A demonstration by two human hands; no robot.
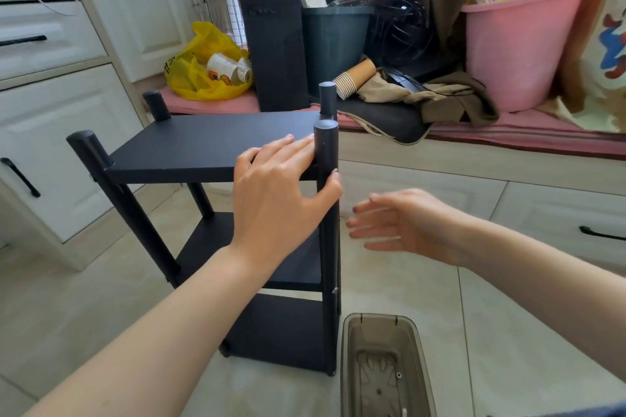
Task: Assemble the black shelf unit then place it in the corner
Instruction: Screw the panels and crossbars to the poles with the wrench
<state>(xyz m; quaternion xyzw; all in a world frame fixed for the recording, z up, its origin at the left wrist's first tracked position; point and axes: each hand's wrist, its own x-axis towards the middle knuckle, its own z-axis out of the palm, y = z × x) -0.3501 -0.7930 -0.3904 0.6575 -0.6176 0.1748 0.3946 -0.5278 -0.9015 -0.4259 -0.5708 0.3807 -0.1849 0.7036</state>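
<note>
The black shelf unit (203,142) stands upright on the tiled floor, with three boards held between round black posts. My left hand (281,193) rests on the top board's near right corner, fingers flat on the board and thumb wrapped round the near right post (327,152). My right hand (399,222) hovers just right of that post, fingers spread and slightly blurred, holding nothing and touching nothing.
A translucent grey plastic box (352,366) lies on the floor at the shelf's right foot. Behind is a low bench with a pink cushion (508,134) carrying a black computer tower (274,37), yellow bag (203,68), dark bin, paper cups and pink bucket (518,47). White cabinets (50,132) stand left.
</note>
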